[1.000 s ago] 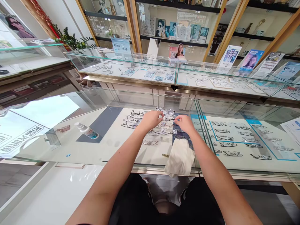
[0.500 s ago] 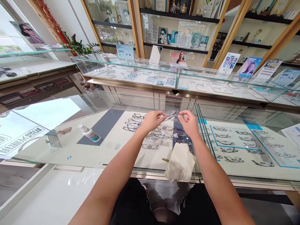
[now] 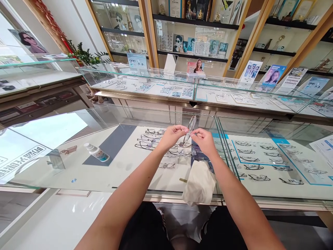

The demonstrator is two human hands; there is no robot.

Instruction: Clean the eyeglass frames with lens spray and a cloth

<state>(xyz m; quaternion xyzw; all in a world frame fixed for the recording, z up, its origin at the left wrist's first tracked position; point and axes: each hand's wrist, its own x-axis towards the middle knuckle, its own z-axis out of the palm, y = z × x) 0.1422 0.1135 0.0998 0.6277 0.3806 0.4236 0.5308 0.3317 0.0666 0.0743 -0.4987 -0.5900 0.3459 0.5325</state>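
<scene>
A pair of thin-framed eyeglasses (image 3: 193, 121) is tilted nearly upright above the glass counter, between my two hands. My left hand (image 3: 173, 136) pinches it from the left between thumb and fingertips. From the other side my right hand (image 3: 204, 139) is closed with its fingertips on the same frame. A cream cloth (image 3: 199, 184) lies below my right hand, draped over the counter's front edge. Beside it is a small gold-coloured stick-like piece (image 3: 183, 180). Rows of eyeglasses (image 3: 149, 139) lie under and around my hands.
A white spray bottle (image 3: 96, 152) stands on the left part of the glass counter (image 3: 104, 177), near a brownish small object (image 3: 68, 150). To the right, more eyeglasses (image 3: 258, 177) are laid out in the case. Another display counter (image 3: 145, 95) runs across behind.
The eyeglasses have turned from lying nearly flat to nearly upright. My right hand has moved left and closed on them, so my hands are nearer each other.
</scene>
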